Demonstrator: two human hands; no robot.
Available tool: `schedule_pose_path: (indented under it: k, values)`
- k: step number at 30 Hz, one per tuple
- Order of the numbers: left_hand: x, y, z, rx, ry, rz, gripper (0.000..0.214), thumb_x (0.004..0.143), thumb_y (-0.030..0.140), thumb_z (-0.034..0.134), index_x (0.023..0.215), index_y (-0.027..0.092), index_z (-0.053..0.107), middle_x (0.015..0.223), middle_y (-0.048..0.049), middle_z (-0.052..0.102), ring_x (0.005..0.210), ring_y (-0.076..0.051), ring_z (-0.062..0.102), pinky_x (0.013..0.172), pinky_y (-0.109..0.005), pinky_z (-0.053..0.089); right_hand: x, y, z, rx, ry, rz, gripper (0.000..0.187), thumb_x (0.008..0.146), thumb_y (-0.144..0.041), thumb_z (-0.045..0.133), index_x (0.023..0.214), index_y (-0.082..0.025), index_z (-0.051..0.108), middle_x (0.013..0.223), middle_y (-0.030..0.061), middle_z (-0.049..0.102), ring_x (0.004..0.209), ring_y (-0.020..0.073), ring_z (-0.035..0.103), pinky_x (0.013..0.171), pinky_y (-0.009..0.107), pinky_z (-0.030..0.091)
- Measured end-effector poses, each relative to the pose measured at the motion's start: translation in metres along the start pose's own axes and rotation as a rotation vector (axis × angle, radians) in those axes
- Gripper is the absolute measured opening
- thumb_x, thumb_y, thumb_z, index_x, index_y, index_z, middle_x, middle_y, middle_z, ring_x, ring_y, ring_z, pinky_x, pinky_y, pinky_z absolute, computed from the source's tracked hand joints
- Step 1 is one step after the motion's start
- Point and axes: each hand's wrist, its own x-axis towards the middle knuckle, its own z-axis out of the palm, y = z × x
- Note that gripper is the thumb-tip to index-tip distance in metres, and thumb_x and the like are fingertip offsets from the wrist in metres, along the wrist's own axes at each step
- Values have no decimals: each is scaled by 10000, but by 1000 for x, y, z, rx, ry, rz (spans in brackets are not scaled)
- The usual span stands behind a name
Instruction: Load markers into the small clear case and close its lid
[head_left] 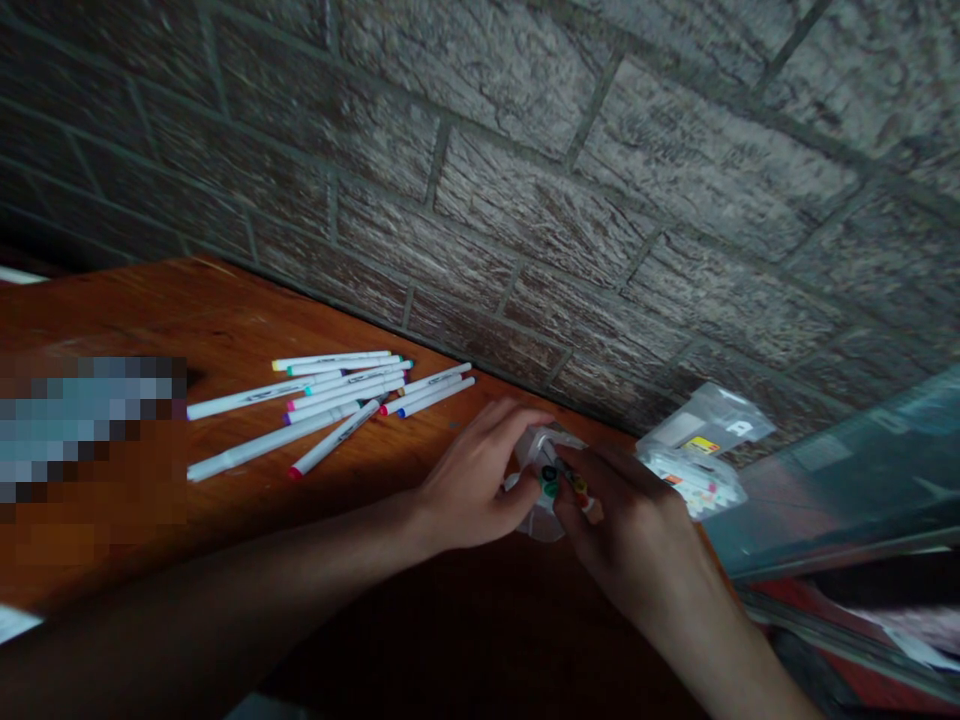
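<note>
My left hand (472, 485) is closed round the side of a small clear plastic case (541, 525), thumb in front and fingers behind. Inside it are a few markers (550, 484), their green, yellow and red ends towards me. My right hand (637, 510) reaches in from the right, its fingers pinched on a marker at the case's mouth. The fingers hide most of that marker. To the left, several white markers (337, 385) with coloured ends lie in a loose pile on the wooden table (247, 320).
Another clear case (705, 425) with a yellow label stands at the right, its lid raised and markers inside. A brick wall (480, 200) borders the table's back. A glass panel (840, 470) is beyond the right edge. Something blurred out (82, 420) lies at the left.
</note>
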Motion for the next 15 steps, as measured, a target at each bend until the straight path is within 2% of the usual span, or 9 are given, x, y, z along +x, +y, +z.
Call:
schedule_pose_path:
  k: [5, 9, 15]
  values:
    - [-1, -1, 0, -4, -2, 7, 532, 811, 80, 590, 1327, 197, 546, 1264, -126, 636, 1212, -318, 612, 1069, -508, 516, 0, -1, -1, 18, -10, -7, 252, 895, -75, 557, 1068, -116, 735, 1025, 168, 766, 808, 306, 765, 683, 427, 634]
    - [0, 0, 0, 4, -18, 19, 525, 821, 78, 571, 1338, 167, 549, 1280, -140, 635, 1225, -315, 601, 1088, -504, 494, -1, -1, -2, 25, 1, -4, 250, 919, -86, 546, 1078, -107, 738, 1033, 174, 769, 812, 306, 766, 681, 421, 626]
    - [1, 2, -1, 1, -16, 25, 527, 806, 83, 566, 1330, 138, 553, 1271, -151, 640, 1209, -319, 607, 1069, -510, 502, -3, 3, -9, 44, 31, -16, 284, 936, -105, 544, 1143, -107, 738, 952, 126, 756, 789, 258, 748, 672, 356, 587]
